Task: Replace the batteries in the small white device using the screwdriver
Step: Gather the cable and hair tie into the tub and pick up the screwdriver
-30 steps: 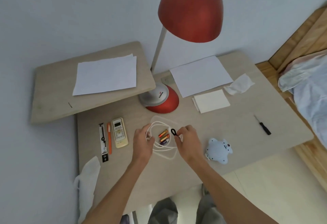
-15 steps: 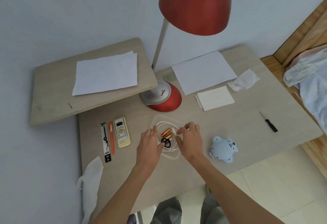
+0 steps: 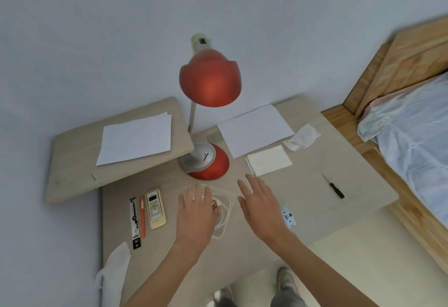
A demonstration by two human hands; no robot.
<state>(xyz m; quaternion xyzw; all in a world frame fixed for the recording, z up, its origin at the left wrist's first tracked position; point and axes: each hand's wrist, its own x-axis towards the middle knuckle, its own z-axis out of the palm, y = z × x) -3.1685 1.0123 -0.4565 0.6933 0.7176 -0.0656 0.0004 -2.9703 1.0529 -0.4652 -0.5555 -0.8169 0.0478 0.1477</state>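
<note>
Head view: left hand (image 3: pixel 196 212) flat over the batteries (image 3: pixel 214 203), right hand (image 3: pixel 260 206) spread, empty; a careless sweep could roll cells off the table (image 3: pixel 315 185).

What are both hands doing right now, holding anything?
Left hand: open, flat over the batteries, holding nothing visible.
Right hand: open, empty, fingers spread.

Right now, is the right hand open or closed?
Open. The right hand hovers over the table with fingers spread flat, holding nothing; the screwdriver lies untouched farther right.

2 hands (image 3: pixel 196 212), 1 lamp (image 3: pixel 209 79), 1 screwdriver (image 3: pixel 334 186), 1 remote (image 3: pixel 155 208).
</note>
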